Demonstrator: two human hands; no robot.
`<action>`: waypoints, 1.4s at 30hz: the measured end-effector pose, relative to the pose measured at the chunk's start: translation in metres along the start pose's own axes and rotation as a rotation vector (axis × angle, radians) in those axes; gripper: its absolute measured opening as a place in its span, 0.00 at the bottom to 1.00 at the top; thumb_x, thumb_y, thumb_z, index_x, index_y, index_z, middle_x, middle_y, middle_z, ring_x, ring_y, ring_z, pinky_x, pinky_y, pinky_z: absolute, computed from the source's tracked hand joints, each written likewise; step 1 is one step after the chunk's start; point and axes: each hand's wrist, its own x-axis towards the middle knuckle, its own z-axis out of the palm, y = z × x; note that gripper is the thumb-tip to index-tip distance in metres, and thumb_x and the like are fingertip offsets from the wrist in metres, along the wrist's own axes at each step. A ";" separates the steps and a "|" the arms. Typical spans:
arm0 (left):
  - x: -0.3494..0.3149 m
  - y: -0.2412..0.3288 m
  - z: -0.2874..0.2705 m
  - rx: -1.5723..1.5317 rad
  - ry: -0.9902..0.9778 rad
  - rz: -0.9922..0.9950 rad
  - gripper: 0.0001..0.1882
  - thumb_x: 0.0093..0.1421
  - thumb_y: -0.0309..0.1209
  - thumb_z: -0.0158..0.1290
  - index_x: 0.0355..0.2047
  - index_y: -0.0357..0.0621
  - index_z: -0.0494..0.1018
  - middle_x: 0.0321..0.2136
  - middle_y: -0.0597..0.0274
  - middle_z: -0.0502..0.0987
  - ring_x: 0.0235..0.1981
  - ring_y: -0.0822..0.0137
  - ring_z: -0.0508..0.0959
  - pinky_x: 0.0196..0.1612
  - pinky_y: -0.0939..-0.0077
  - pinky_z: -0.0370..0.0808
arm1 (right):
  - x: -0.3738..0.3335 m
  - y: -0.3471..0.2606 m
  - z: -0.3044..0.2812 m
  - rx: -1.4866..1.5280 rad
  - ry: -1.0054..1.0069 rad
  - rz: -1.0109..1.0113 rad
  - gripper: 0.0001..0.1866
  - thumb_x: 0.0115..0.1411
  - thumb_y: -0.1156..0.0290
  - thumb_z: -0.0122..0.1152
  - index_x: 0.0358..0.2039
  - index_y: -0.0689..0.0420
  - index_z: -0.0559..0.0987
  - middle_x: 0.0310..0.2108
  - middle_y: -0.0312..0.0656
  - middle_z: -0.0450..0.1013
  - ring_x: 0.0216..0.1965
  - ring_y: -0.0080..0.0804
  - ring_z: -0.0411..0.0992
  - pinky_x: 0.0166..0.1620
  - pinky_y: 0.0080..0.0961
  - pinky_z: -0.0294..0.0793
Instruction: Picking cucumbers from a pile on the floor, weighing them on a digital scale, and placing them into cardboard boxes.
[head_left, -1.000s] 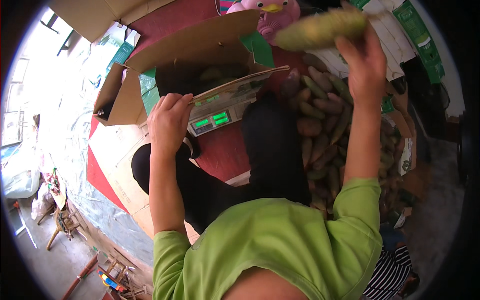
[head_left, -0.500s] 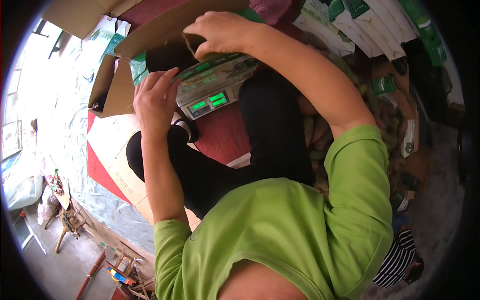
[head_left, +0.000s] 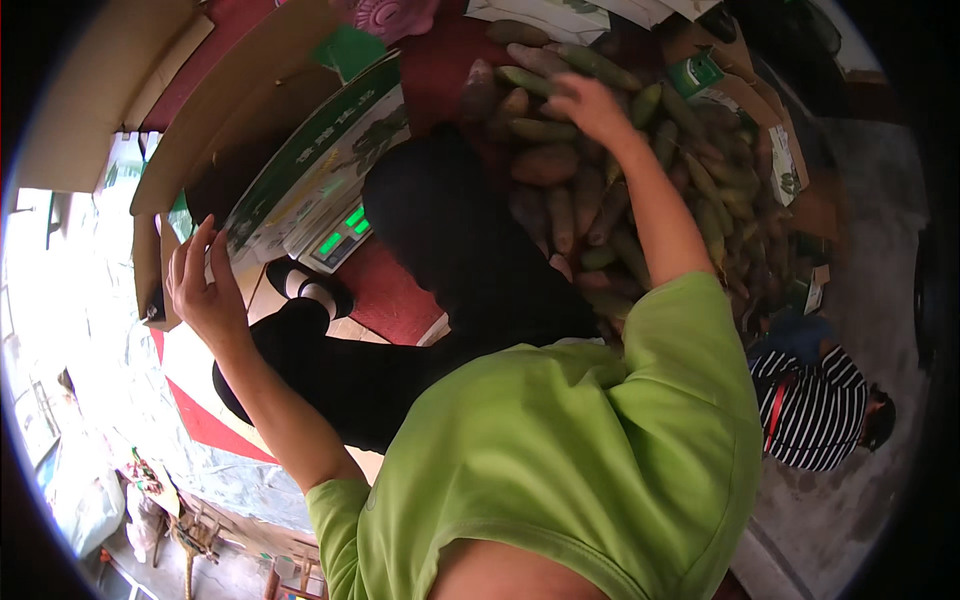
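My left hand is raised at the near left corner of an open cardboard box, fingers apart and holding nothing; whether they touch its edge I cannot tell. The box, green and white outside and brown inside, rests on a digital scale with lit green digits. On my right, a large heap of long green and reddish-brown produce, of a kind I cannot name for sure, lies on the red floor. Over its far part is my right hand, slightly blurred, fingers stretched out with nothing visible in them.
A pink plastic item lies beyond the box. White printed cartons stand behind the heap, and a torn brown carton edges its right. A person in a striped top is at lower right. My black-trousered knee is between scale and heap.
My right hand has left the box's far flap and swung right over the produce heap. My left hand remains by the box's left side. The view has turned rightward, exposing more of the heap.
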 end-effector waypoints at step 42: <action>0.016 0.017 0.002 0.033 -0.071 0.008 0.08 0.49 0.27 0.59 0.31 0.42 0.79 0.24 0.62 0.75 0.29 0.63 0.74 0.42 0.70 0.68 | -0.003 0.102 0.116 -0.561 -0.155 -0.035 0.15 0.52 0.75 0.52 0.41 0.50 0.69 0.38 0.45 0.71 0.40 0.49 0.71 0.43 0.43 0.71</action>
